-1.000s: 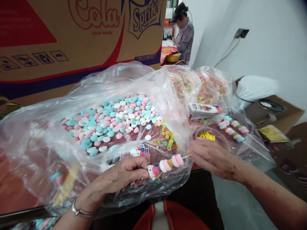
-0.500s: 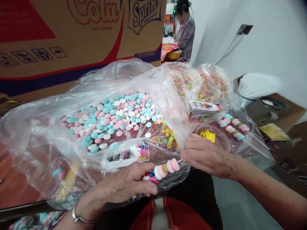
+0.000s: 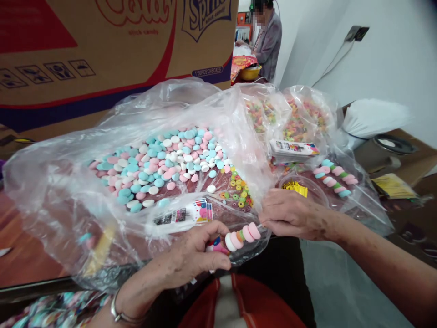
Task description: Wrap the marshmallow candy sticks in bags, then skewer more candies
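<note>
Low in the middle of the frame, a candy stick (image 3: 243, 234) is held between both hands over the near edge of a clear plastic bag (image 3: 68, 182). The right hand (image 3: 293, 214) has its fingers (image 3: 273, 223) pinched on the bare end of the stick. The left hand (image 3: 191, 259) grasps the other end, where a printed wrapper (image 3: 216, 246) sits against the pink and white sweets.

Doing this well probably means gripping only the bare stick and the wrapper, not the soft sweets. It also helps to keep the stick level so nothing slides off.

Loose pastel sweets (image 3: 164, 159) and coloured rings (image 3: 237, 191) lie in the bag on the table (image 3: 20, 255). At right are a stack of printed cards (image 3: 293, 150) and a finished stick (image 3: 334, 177).

The cardboard box (image 3: 102, 82) at upper left shows "stick candy" twice, under a red word cut off by the frame and under a blue emblem that seems to read "Sprite". A small label reads about "1*30PCS*24BOXES". The print on the cards is too small to read.
</note>
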`<state>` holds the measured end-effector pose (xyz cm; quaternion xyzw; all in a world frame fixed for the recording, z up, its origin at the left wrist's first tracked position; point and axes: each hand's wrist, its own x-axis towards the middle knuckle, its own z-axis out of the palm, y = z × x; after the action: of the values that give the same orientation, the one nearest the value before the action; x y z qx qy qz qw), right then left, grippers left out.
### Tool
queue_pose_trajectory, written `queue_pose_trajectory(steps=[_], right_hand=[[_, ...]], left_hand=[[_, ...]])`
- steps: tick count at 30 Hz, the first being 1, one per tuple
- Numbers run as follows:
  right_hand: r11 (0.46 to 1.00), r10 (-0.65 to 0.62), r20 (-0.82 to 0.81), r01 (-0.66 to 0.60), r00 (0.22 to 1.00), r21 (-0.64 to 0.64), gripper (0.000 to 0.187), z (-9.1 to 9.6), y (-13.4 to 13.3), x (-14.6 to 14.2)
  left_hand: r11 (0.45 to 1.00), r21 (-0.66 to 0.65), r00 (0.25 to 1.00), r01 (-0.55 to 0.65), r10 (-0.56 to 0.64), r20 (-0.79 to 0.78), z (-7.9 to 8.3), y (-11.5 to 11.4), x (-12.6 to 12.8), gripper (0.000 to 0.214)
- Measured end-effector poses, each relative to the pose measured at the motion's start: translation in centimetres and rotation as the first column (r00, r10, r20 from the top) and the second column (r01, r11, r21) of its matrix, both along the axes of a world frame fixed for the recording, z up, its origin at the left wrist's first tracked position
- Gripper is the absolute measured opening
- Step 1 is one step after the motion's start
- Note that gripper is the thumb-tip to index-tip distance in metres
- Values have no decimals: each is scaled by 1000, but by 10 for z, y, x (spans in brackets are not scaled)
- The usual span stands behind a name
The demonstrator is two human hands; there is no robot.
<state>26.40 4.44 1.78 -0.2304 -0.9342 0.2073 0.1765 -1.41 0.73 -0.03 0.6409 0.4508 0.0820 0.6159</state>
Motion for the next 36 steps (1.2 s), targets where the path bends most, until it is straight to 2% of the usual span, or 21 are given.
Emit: queue_pose_trajectory(steps=[3, 7, 10, 13, 15, 17, 21, 25, 28, 31, 34, 36], right_hand=[[999, -37, -2, 37, 999, -16, 24, 1, -3, -3], [996, -24, 19, 25, 1000, -90, 21, -9, -8, -14], [994, 9, 69, -2, 998, -106, 21, -15, -7, -21], [997, 26, 21, -25, 999, -67, 22, -15, -4, -24], [994, 52, -8, -52, 999, -99, 22, -14, -4, -25], [984, 80, 32, -74, 996, -159, 21, -12, -6, -28], [980, 101, 146, -73, 984, -184, 18, -13, -12, -34], [987, 60, 5, -59, 998, -149, 21, -15, -10, -28], [994, 55, -72, -62, 996, -88, 21, -14, -6, -22], [996, 84, -85, -87, 993, -34, 22, -11, -4, -21], [993, 109, -63, -106, 992, 49, 25, -8, -2, -22], [985, 133, -44, -127, 990, 119, 28, -6, -1, -23]], left_hand=[[989, 145, 998, 31, -22, -65, 3, -1, -2, 30], [977, 197, 996, 86, -77, -50, 2, -4, 3, 34], [993, 108, 998, 41, -47, 47, -4, -7, 10, 42], [993, -87, 978, -76, 91, 185, -12, -11, 18, 48], [979, -156, 949, -128, 167, 269, -16, -15, 25, 51], [975, -178, 936, -133, 183, 299, -18, -20, 33, 50], [970, -196, 950, -144, 191, 246, -14, -27, 43, 45], [974, -122, 959, -194, 214, 184, 1, -25, 32, 47], [983, -109, 984, -148, 157, 78, 14, -21, 11, 50], [952, -300, 997, -62, 76, 33, 17, -19, -6, 47], [840, -543, 992, -15, 79, 94, 6, -22, -12, 47], [791, -611, 982, -14, 125, 140, -4, -23, -12, 45]])
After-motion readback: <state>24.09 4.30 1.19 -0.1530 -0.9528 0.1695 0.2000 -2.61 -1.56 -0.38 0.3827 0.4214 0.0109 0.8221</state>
